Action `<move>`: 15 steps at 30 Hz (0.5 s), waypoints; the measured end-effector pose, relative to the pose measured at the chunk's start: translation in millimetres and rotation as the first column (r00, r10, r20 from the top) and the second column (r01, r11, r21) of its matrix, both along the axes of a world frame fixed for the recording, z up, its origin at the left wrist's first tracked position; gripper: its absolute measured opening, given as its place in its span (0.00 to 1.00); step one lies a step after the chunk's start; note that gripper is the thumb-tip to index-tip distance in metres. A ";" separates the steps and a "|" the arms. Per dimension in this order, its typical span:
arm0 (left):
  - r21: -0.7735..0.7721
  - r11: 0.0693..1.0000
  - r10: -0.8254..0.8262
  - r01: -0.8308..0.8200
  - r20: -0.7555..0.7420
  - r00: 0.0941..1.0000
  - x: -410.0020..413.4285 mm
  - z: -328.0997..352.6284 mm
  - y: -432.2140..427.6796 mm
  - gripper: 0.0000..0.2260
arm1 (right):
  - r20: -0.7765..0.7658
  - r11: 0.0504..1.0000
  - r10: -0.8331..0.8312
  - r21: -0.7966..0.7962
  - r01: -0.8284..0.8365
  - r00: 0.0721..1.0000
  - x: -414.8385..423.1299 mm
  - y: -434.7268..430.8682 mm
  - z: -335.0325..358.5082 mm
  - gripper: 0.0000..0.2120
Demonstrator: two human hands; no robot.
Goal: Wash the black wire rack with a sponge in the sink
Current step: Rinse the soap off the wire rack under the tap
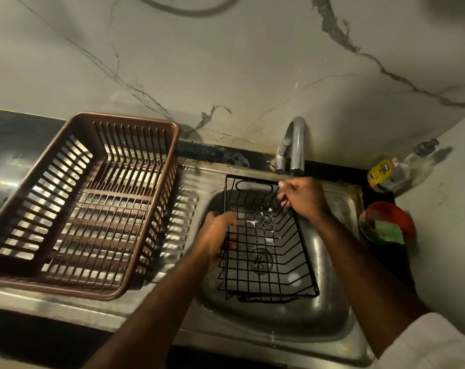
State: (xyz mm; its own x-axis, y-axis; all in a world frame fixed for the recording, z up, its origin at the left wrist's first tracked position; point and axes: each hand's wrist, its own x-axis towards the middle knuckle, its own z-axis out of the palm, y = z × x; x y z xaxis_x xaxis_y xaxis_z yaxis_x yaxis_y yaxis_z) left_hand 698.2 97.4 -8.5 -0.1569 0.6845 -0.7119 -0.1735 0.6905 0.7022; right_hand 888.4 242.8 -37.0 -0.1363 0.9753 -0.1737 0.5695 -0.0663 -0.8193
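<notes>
The black wire rack (266, 246) lies in the steel sink (332, 310), over the drain, with spots of white foam on its wires. My left hand (216, 237) grips the rack's left wall. My right hand (301, 197) holds the rack's far right corner, right under the tap (296, 145), where a thin stream of water falls on it. A green sponge (388, 230) rests in a red bowl (407, 225) to the right of the sink, apart from both hands.
A brown plastic dish basket (82, 203) stands on the steel draining board left of the sink. A soap bottle (391, 171) lies in the back right corner. A marble wall rises behind the tap.
</notes>
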 end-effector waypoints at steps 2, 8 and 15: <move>-0.007 1.000 0.031 -0.031 0.066 0.997 -3.9 2.6 0.7 0.18 | -0.042 0.998 0.059 -0.009 -0.060 0.997 0.2 5.8 3.8 0.08; 0.021 1.000 0.016 -0.019 0.149 0.989 -14.1 3.0 5.7 0.11 | -0.204 0.976 0.003 -0.213 -0.048 0.979 0.7 15.3 9.0 0.11; -0.094 0.995 0.007 0.023 0.305 0.952 -20.5 14.2 14.2 0.21 | -0.366 0.964 -0.230 -0.212 0.160 0.902 -4.3 10.6 6.8 0.09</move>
State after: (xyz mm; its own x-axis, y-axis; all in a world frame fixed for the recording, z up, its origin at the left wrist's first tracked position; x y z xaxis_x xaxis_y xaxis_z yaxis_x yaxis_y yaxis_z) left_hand 677.7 111.6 5.6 0.0832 0.6113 -0.7870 -0.3629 0.7541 0.5474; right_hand 884.1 253.4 -30.2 -0.0366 0.9485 -0.3145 0.1736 -0.3039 -0.9368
